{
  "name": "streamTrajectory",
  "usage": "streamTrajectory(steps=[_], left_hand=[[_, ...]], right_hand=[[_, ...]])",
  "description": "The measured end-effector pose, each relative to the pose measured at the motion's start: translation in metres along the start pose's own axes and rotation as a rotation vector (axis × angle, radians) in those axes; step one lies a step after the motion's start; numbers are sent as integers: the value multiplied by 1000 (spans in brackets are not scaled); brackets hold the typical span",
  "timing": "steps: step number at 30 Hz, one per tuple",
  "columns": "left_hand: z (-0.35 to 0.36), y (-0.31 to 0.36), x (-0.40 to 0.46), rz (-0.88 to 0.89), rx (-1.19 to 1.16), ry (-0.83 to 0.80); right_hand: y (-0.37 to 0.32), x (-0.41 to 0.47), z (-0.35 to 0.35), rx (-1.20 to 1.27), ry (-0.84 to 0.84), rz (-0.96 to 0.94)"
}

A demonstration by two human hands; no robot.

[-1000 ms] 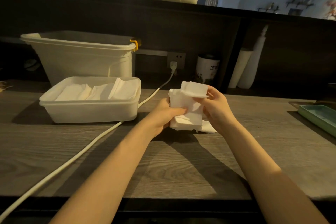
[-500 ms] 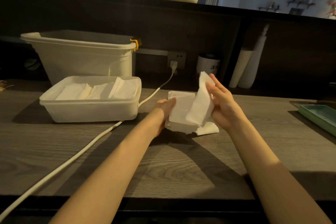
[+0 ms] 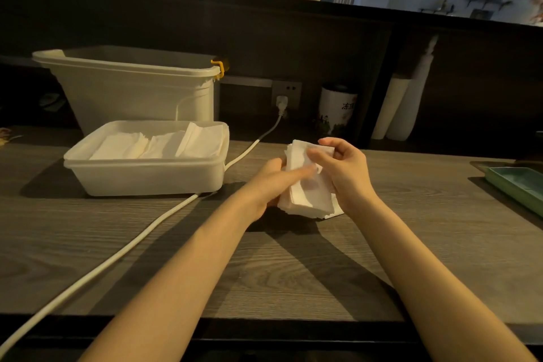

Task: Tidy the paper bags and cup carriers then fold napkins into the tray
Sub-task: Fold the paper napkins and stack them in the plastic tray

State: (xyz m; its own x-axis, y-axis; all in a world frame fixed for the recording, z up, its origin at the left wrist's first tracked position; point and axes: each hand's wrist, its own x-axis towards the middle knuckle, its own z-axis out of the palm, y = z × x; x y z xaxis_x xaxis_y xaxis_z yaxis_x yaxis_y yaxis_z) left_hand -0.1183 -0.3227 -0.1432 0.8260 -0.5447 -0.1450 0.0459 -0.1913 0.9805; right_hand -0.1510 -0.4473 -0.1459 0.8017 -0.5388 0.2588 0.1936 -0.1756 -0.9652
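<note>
A stack of white napkins (image 3: 308,197) sits between my hands at the middle of the wooden counter. My left hand (image 3: 273,182) holds the stack from the left, thumb laid across its top sheet. My right hand (image 3: 343,173) grips the stack's right side, fingers curled over the upper edge. To the left stands a white plastic tray (image 3: 147,176) with folded napkins (image 3: 158,145) lying in it.
A large cream bin (image 3: 132,88) stands behind the tray. A white power cable (image 3: 123,256) runs from the wall socket (image 3: 286,94) diagonally to the front left edge. A white canister (image 3: 338,109) and white rolls (image 3: 402,103) stand at the back. A green tray (image 3: 520,185) lies far right.
The napkin my right hand had lifted upright has been folded down flat onto the stack. My left thumb now lies across it.
</note>
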Motion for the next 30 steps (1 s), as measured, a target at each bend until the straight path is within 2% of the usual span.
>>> streamTrajectory(steps=[2,5,8,11,14,19,30], left_hand=[[-2,-2,2,8,52,12],[-5,-1,4,18,-68,109],[-11,-1,6,70,-177,268],[-15,-4,8,128,-212,370],[-17,-5,9,142,-232,392],[-18,-6,12,138,-200,387],[-20,-6,13,115,-144,413]], right_hand=[[0,2,-1,-41,16,-53],[1,9,-9,-89,73,-118],[15,21,-22,-463,97,-127],[31,26,-29,-902,-22,-14],[35,26,-29,-1083,-191,67],[29,19,-29,-1113,-331,124],[23,16,-30,-946,-334,183]])
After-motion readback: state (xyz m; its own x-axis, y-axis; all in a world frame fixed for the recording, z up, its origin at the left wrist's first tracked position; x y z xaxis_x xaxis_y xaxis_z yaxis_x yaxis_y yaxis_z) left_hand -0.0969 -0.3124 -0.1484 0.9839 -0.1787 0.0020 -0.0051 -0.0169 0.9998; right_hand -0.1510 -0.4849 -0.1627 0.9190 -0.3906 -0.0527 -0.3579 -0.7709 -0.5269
